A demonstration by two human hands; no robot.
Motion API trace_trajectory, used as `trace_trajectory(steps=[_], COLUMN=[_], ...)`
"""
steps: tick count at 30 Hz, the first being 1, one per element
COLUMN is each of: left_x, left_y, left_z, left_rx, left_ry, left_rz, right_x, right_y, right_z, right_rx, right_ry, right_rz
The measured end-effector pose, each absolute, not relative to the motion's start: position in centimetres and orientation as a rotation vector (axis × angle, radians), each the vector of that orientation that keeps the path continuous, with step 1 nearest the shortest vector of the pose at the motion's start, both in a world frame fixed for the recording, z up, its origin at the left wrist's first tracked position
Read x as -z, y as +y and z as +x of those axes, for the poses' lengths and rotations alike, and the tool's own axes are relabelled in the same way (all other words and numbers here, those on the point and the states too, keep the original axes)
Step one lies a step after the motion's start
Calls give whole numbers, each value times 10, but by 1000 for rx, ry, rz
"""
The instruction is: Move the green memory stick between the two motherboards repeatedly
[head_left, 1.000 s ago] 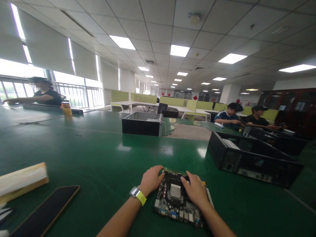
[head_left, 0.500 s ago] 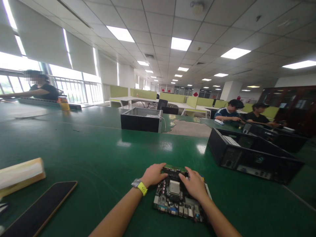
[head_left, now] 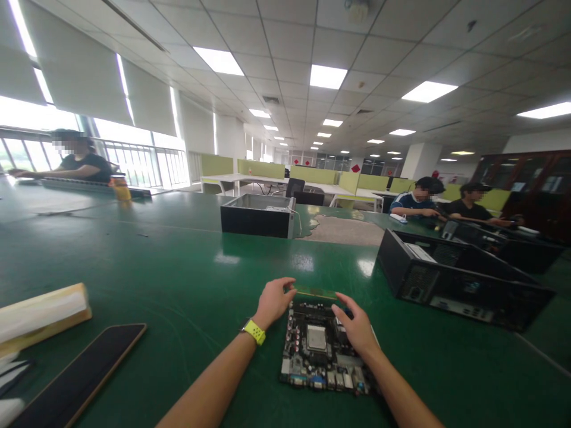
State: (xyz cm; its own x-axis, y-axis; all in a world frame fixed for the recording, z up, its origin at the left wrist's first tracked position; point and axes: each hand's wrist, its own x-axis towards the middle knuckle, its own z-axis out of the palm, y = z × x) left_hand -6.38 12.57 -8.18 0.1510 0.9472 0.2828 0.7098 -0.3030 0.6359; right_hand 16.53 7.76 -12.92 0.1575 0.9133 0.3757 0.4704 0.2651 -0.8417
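Observation:
A green memory stick [head_left: 316, 292] is level just above the far edge of a motherboard [head_left: 301, 356], lengthwise between my two hands. My left hand [head_left: 274, 303], with a yellow-green watch band at its wrist, grips the stick's left end between fingers and thumb. The right end is at the fingertips of my right hand [head_left: 357, 330], whose index finger touches it while the thumb sits a little lower. The motherboard lies flat on the green table, its ports towards me and a square silver processor [head_left: 316, 337] in its middle. My right hand covers part of its right side.
An open black computer case [head_left: 464, 291] lies to the right, and another case [head_left: 257, 220] stands farther back. At the left are a dark flat panel [head_left: 84, 374] and a pale yellow block-shaped thing [head_left: 44, 315]. Co-workers sit at the far left and far right.
Both hands have risen away from the motherboard, bringing the memory stick up and off the slot area at its far edge. The motherboard has stayed flat on the table.

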Motion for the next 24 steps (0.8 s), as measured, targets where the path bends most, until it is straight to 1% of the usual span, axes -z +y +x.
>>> trace_trajectory(steps=[4,11,19,24], left_x=[82,79,75,73], left_y=[125,121,115,114], left_z=[-64,-67,-67,-68], left_rx=[-928,-759,-656,-631], left_ry=[1572,1643,1708,1644], left_rz=[2073,2162,2221,2279], right_x=[133,142,138,132], right_y=[79,85,81,78], right_z=[167,171,169,168], right_rx=[-567,-633,-523,-463], right_ry=[-1438,-1366,-1441,-1482], right_rz=[-1300,-1249,-1308,-1339])
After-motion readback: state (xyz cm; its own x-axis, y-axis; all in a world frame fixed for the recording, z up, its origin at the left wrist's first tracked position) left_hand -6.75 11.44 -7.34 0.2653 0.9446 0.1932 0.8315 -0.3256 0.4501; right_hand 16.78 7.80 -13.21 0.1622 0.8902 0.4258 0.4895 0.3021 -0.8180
